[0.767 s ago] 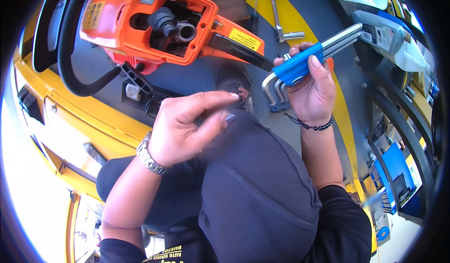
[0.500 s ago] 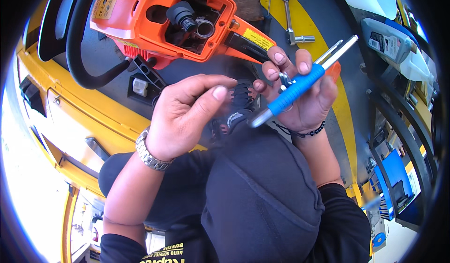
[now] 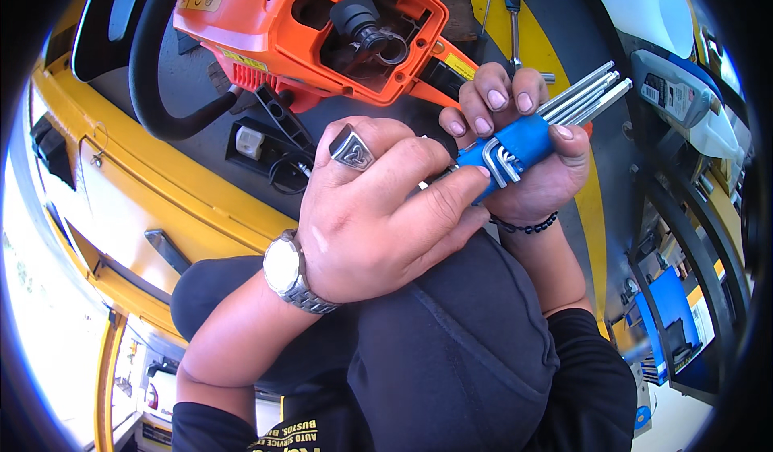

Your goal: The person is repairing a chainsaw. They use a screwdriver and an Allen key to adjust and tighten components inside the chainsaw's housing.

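My right hand (image 3: 535, 166) is closed round a hex key set (image 3: 515, 148) with a blue plastic holder. Several long silver keys fan out from its upper right end, and short bent ends show on its face. My left hand (image 3: 386, 202), wearing a ring and a metal watch, has its fingers curled and pressed onto the lower left end of the set. The fingers hide which key they touch. Beyond the hands lies an orange chainsaw (image 3: 282, 29) with its top opened, showing a black rubber intake piece (image 3: 354, 17) in the recess.
A ratchet wrench (image 3: 513, 17) and a wooden block (image 3: 455, 13) lie behind the saw's rear handle (image 3: 435, 90). Grey bottle (image 3: 672, 90) and black rack bars (image 3: 684, 235) stand at right. A yellow metal frame (image 3: 161, 190) runs along the left.
My left hand has moved right and closed on the lower end of the hex key set. The right hand has turned the set so that its keys show.
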`<state>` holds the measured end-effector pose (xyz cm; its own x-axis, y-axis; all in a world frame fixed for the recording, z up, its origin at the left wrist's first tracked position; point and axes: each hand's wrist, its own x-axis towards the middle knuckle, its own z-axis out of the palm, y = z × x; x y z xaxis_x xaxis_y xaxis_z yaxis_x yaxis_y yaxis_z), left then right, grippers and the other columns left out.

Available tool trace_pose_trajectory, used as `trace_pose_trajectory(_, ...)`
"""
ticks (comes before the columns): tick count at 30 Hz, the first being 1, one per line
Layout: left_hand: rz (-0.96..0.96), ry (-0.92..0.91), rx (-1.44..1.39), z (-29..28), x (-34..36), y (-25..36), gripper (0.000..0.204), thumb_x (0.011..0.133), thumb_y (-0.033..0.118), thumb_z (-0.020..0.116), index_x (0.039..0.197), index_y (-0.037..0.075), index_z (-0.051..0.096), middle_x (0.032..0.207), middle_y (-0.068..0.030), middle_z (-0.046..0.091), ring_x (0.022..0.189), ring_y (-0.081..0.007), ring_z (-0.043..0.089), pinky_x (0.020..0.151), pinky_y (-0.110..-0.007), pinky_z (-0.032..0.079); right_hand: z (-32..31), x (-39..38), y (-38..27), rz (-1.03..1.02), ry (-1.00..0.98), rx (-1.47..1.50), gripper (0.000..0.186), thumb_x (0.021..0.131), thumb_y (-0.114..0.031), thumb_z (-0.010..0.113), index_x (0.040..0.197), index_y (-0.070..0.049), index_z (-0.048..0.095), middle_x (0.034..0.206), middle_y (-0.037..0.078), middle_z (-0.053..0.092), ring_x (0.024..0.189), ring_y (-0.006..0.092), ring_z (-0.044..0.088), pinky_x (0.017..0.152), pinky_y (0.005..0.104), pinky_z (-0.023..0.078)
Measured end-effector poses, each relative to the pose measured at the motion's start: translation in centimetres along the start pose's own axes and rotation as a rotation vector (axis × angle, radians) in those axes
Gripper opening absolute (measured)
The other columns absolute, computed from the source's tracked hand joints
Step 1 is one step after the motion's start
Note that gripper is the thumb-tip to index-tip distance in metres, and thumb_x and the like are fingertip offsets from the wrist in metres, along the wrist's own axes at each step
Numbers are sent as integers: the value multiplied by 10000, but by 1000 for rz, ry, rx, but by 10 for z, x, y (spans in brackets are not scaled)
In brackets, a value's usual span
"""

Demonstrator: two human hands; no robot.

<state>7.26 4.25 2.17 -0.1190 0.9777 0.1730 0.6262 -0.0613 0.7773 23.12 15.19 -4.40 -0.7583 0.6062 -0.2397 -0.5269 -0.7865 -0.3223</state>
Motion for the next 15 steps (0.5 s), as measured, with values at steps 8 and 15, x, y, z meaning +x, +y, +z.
trace_pose_trajectory(8,-124,73,-68,12,-5,14,411,586,116,936,951,82,749,875,-59,621,765,-227,610,653,-327,509,29,-13,5,-66,70,-322,342,826,-428,649,935,-137,506,988,71,487,868,196,496,841,379,434)
trace_pose_trajectory(15,-120,-28,-327,4,-16,27,301,738,57,880,1015,47,761,942,-86,667,823,-197,649,708,-288,518,43,-41,-5,-219,-59,-460,355,885,-440,604,971,-109,507,1004,116,501,868,219,524,815,375,465)
